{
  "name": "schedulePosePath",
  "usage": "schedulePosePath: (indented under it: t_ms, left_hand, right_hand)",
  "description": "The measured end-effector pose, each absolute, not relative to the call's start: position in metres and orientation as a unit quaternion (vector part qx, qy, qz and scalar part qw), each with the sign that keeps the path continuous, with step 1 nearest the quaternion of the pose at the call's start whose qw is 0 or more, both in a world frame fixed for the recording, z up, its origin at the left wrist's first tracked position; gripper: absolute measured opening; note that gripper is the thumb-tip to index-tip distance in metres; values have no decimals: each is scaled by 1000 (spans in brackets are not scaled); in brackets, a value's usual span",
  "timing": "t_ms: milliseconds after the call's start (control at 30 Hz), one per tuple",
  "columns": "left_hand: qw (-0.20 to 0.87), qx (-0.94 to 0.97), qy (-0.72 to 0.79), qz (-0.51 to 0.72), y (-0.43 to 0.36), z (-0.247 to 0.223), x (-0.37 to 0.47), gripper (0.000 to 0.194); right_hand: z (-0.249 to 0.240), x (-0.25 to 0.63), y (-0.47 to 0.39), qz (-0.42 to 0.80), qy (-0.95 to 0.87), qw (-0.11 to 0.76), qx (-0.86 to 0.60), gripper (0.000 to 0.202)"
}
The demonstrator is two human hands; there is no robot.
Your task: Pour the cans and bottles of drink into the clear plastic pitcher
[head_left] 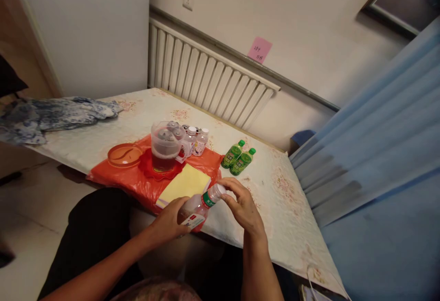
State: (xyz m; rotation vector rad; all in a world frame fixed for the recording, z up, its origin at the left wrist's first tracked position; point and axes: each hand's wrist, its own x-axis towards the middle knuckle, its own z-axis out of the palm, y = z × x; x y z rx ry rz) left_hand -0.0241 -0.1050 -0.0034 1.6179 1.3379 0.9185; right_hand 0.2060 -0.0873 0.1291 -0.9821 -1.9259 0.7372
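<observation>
A clear plastic bottle (195, 205) with a green neck band and a white label is tilted over the table's front edge. Wrapped round its body is my left hand (172, 218). The fingers and thumb of my right hand (241, 202) close on the white cap (220, 189) at its mouth. Just beyond lies a stack of yellow paper (187, 183) on a red plastic bag (117, 175). Behind the paper, a clear pitcher (165, 147) part-filled with brownish liquid stands on a red scalloped dish (147, 166).
Left of the pitcher sits an orange round lid (125, 155). Several white-capped bottles (202, 141) stand behind it. Two green bottles (242, 161) are to the right on the flowered tablecloth (275, 209). A blue-patterned cloth (68, 115) covers the left end; a blue curtain (378, 154) hangs at right.
</observation>
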Motion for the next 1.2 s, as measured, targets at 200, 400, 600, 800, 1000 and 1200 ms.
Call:
schedulePosePath:
  t_ms: [200, 400, 600, 800, 1000, 1200]
  left_hand:
    - [394, 661, 522, 367, -106, -2, -23, 68]
    - [388, 656, 537, 360, -106, 1, -24, 71]
    - [385, 676, 532, 335, -106, -1, -22, 72]
    - [415, 658, 533, 333, -106, 3, -23, 76]
    - [435, 654, 518, 339, -106, 7, -23, 76]
    - [428, 664, 518, 330, -107, 10, -21, 63]
  right_hand:
    - [127, 208, -88, 295, -755, 416, -413, 21]
    - [125, 205, -88, 312, -734, 425, -427, 28]
    - [126, 197, -90, 257, -732, 409, -481, 14]
    - [115, 202, -83, 340, -692, 455, -446, 39]
    - [99, 207, -77, 542, -559, 510, -364, 57]
    - [90, 194, -74, 463, -560, 555, -404, 44]
